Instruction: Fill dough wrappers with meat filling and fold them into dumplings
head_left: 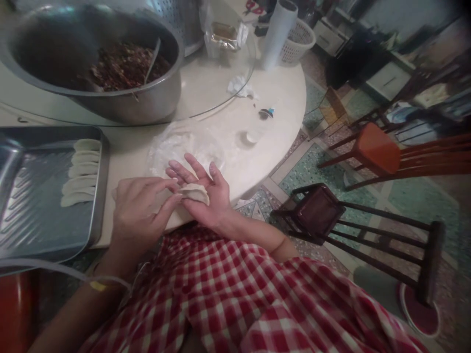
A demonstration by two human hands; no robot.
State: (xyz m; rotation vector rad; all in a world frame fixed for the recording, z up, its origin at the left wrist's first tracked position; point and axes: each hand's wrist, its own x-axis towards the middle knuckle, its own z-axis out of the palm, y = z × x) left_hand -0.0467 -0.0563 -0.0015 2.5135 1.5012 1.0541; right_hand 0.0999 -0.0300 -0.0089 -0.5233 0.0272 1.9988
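Left fingertips (170, 198) pinched narrow on the seam of a folded dumpling (196, 193). It lies on the right hand (209, 196), palm up, fingers spread flat and not gripping. Left hand (140, 211) is knuckles up. Both sit right at the near edge of the round table (283, 113), over the lap. Metal tray (40, 220) just left, with five dumplings in a row (81, 171) by its right rim. Filling bowl (147, 100) behind. Bare tabletop to the right, dark wooden chair (320, 211) off the edge.

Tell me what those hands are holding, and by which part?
A dumpling lies across the open right hand; the left hand pinches its edge.
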